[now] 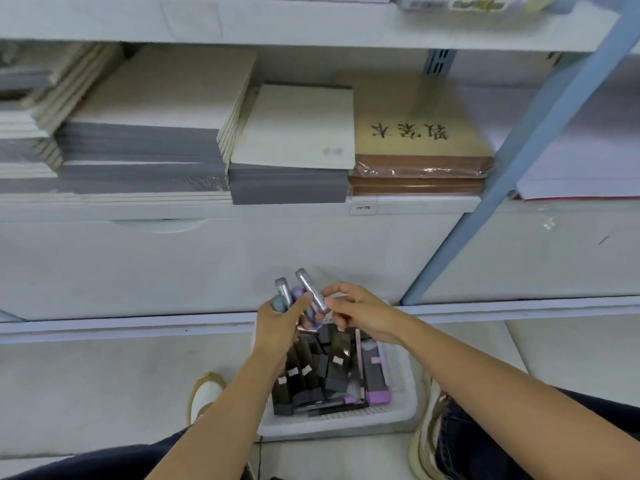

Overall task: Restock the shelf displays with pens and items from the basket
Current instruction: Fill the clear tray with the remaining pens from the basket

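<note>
Between the knees (588,417) the basket (346,422) sits on the floor (104,393), mostly full; the left hand (277,327) grips a bunch of pens (282,289) above it, the right hand (363,317) pinches another pen (311,289), so restocking seems barely begun

Both forearms (225,410) are bare. Dark blue denim trousers (485,441) cover the legs on either side of the basket (346,424). Left of the basket, the left shoe (204,393) is white with tan trim. Right of it, the right shoe (424,445) is cream and laced.
</note>
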Available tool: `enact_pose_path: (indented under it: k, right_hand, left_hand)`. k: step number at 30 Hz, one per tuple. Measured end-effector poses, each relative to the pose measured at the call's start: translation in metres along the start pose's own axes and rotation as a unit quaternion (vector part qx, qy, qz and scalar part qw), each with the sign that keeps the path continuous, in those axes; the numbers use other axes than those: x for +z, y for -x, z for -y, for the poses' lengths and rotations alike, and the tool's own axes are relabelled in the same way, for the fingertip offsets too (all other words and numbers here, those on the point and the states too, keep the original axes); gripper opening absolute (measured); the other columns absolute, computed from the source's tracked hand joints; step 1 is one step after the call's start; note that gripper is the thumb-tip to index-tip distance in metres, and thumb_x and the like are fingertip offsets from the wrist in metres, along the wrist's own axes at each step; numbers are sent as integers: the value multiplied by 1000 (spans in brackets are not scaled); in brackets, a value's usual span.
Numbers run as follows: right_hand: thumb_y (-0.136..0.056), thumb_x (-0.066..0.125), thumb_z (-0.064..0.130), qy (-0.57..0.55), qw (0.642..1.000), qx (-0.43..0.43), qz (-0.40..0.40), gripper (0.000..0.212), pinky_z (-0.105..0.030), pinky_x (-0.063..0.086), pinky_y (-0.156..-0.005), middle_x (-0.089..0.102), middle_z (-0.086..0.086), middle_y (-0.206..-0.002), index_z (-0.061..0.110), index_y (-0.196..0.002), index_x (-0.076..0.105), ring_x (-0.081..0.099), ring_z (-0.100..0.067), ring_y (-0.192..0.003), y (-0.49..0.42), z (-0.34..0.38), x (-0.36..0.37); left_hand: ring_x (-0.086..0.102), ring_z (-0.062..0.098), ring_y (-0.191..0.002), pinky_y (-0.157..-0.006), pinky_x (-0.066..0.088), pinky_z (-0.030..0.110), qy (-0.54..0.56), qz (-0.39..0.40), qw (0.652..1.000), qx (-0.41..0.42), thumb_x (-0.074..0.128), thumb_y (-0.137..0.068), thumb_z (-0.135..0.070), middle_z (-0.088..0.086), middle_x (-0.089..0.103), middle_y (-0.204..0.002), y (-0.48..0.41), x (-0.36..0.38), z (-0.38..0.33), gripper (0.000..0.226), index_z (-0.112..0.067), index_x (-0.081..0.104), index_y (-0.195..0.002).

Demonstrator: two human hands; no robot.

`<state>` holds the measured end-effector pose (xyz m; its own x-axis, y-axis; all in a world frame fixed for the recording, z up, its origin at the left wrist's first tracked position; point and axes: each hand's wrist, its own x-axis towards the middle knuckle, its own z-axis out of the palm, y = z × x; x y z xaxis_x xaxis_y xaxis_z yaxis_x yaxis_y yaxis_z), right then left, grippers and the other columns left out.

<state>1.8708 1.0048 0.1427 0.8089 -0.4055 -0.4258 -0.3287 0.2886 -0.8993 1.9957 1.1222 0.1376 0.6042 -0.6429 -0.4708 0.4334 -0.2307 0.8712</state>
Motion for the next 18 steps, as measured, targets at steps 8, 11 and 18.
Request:
enact_pose_path:
  k: [8, 11, 18]
  right_hand:
    - [-97, 56, 22, 165, 979, -107, -50, 23, -31, 47, -68, 64, -9, -92, 2, -109, 60, 56, -15, -73, 46, 67, -3]
    - [-96, 58, 21, 154, 962, -193, -121, 23, -28, 48, -66, 65, -5, -95, 10, -117, 60, 59, -12, -73, 63, 103, -3]
    - [-95, 59, 14, 164, 928, -315, -115, 31, -26, 53, -81, 66, -1, -100, 13, -126, 62, 62, -10, -88, 113, 199, -9]
  left_hand:
    - [37, 10, -34, -35, 27, 16, -46, 30, 993, 104, 68, -90, -14, 13, 60, -49, 41, 17, -58, 22, -10, 64, -68]
    - [40, 9, -32, -36, 29, 15, -76, 64, 982, 160, 68, -89, -11, 10, 57, -44, 57, 28, -88, 32, -14, 61, -58]
    - [46, 15, -41, -40, 34, 18, -133, 125, 947, 264, 75, -83, -24, 12, 57, -49, 96, 59, -177, 25, -5, 63, -71]
